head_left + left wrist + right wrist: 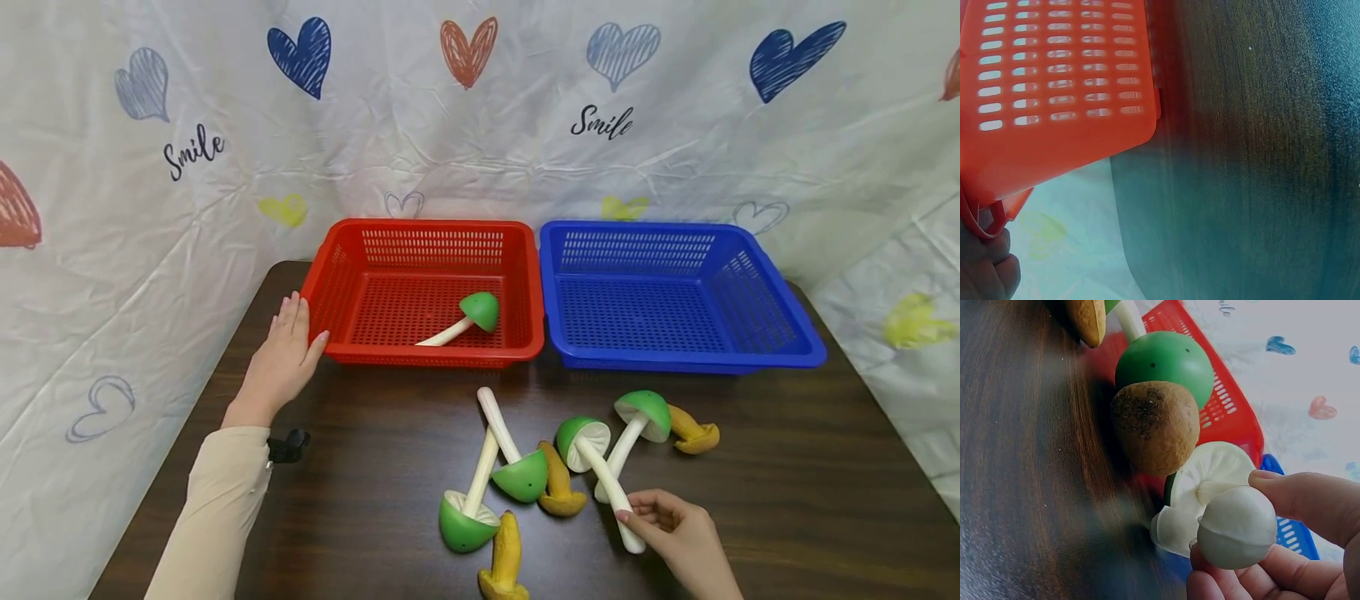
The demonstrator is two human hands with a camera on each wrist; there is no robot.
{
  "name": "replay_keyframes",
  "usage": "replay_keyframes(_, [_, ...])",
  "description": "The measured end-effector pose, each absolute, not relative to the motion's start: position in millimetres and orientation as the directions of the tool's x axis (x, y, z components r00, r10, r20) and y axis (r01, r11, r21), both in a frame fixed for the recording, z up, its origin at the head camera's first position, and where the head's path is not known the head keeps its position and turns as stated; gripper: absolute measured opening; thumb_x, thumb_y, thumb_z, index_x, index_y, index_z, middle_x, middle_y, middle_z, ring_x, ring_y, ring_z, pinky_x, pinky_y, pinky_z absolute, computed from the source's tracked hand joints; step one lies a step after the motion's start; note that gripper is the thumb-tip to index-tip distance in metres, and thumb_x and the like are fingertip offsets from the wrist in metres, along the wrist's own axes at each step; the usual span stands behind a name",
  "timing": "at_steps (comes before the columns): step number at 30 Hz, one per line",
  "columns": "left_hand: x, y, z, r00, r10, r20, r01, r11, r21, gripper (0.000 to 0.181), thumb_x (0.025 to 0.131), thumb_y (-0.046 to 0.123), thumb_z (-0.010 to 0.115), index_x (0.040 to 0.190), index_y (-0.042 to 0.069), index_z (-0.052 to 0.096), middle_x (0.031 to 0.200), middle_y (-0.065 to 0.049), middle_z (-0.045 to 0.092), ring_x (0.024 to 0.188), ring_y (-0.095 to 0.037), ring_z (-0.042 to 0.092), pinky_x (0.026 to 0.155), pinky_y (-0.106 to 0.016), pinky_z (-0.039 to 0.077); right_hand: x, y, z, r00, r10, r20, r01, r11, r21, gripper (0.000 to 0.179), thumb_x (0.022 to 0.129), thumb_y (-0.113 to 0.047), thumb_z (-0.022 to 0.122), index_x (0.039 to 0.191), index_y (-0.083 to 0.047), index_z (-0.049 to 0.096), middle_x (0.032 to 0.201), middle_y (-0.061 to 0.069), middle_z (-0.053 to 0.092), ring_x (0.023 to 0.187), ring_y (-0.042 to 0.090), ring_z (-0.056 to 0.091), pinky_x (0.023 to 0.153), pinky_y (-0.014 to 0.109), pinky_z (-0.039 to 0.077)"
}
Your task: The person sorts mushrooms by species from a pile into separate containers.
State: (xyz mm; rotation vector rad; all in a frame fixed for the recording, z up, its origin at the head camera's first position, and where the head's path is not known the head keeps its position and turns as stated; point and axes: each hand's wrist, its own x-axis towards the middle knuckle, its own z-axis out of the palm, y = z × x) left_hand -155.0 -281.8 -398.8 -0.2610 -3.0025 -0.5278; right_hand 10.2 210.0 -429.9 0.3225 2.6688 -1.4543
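Observation:
Between thumb and fingers, my right hand (678, 533) pinches the white stem of a green-capped toy mushroom (588, 442); its cap points away toward the baskets. In the right wrist view the stem's rounded end (1238, 526) faces the camera. Another green-capped mushroom (641, 417) lies just beside it, partly overlapped. At the left end of the red basket (431, 361), my left hand (281, 358) rests against the rim with fingers extended and thumb at the front corner. Inside that basket lies one green-capped mushroom (480, 311).
A blue basket (690, 362) stands right of the red one. Two more green-capped mushrooms, one (521, 475) crossing the other (467, 523), lie on the dark table (360, 500). Brown mushrooms (558, 483) lie among them, one (693, 432) farther right. A printed cloth (450, 125) hangs behind.

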Motion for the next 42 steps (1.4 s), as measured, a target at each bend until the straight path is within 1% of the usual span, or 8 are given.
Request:
replay_keyframes(5, [-156.8,-280.9,-397.8,-0.983,0.153,0.103,0.179,0.927,0.331,0.067,0.101,0.03,0.038,0.143,-0.015,0.012,0.152,-0.03,0.006,0.14,-0.042,0.003,0.111,-0.053,0.009,11.5,210.4,-432.7,-0.969,0.155,-0.192,0.245,0.516,-0.821,0.019,0.077,-0.011,0.077,0.091,0.0,0.07,0.077,0.002,0.067,0.062,0.007,0.06,0.054,0.023,0.049])
replay_keyframes(12, [-159.0,-280.0,-396.4,-0.981,0.163,0.103,0.188,0.928,0.322,0.067,0.101,0.031,0.036,0.143,-0.015,0.011,0.152,-0.03,0.005,0.14,-0.041,0.003,0.112,-0.053,0.009,11.7,209.9,-432.3,-0.973,0.155,-0.172,0.228,0.512,-0.828,0.018,0.077,-0.011,0.077,0.09,0.0,0.07,0.076,0.002,0.066,0.063,0.008,0.061,0.055,0.024,0.051])
replay_keyframes(16, [-160.0,-280.0,-396.0,-0.98,0.169,0.105,0.194,0.928,0.318,0.068,0.102,0.032,0.034,0.144,-0.015,0.01,0.152,-0.029,0.004,0.141,-0.041,0.002,0.112,-0.052,0.008,11.1,209.8,-432.9,-0.968,0.16,-0.194,0.249,0.494,-0.833,0.019,0.078,-0.012,0.077,0.092,-0.001,0.07,0.077,0.003,0.067,0.064,0.009,0.062,0.056,0.024,0.051])
replay_keyframes(22, [-157.1,-280.6,-397.6,-0.98,0.169,0.107,0.195,0.925,0.326,0.066,0.101,0.029,0.036,0.143,-0.016,0.012,0.152,-0.03,0.006,0.141,-0.041,0.003,0.112,-0.052,0.009,13.7,211.3,-435.3,-0.956,0.175,-0.237,0.293,0.474,-0.83,0.021,0.079,-0.012,0.076,0.095,0.0,0.07,0.079,0.004,0.067,0.064,0.009,0.062,0.055,0.024,0.05])
replay_keyframes(28, [-155.7,-280.6,-399.3,-0.978,0.166,0.124,0.198,0.923,0.331,0.067,0.101,0.031,0.035,0.144,-0.015,0.012,0.152,-0.03,0.007,0.141,-0.04,0.003,0.112,-0.051,0.009,12.9,211.8,-435.8,-0.961,0.168,-0.222,0.275,0.448,-0.851,0.019,0.08,-0.01,0.075,0.095,0.001,0.07,0.079,0.004,0.067,0.063,0.01,0.062,0.055,0.025,0.051])
replay_keyframes(35, [-158.2,-279.7,-398.9,-0.978,0.163,0.134,0.199,0.924,0.327,0.067,0.101,0.032,0.036,0.144,-0.014,0.012,0.152,-0.029,0.008,0.141,-0.039,0.003,0.113,-0.05,0.009,11.2,214.4,-437.9,-0.976,0.149,-0.161,0.212,0.448,-0.868,0.015,0.08,-0.007,0.074,0.092,0.001,0.07,0.074,0.001,0.067,0.061,0.011,0.061,0.052,0.026,0.05])
replay_keyframes(42, [-159.2,-280.2,-400.3,-0.978,0.161,0.13,0.195,0.925,0.326,0.066,0.101,0.03,0.036,0.144,-0.014,0.012,0.152,-0.029,0.007,0.141,-0.039,0.003,0.113,-0.05,0.008,5.9,217.1,-436.0,-0.98,0.111,-0.163,0.194,0.389,-0.901,0.015,0.082,-0.005,0.072,0.094,0.004,0.069,0.075,0.001,0.067,0.062,0.012,0.062,0.054,0.026,0.05])
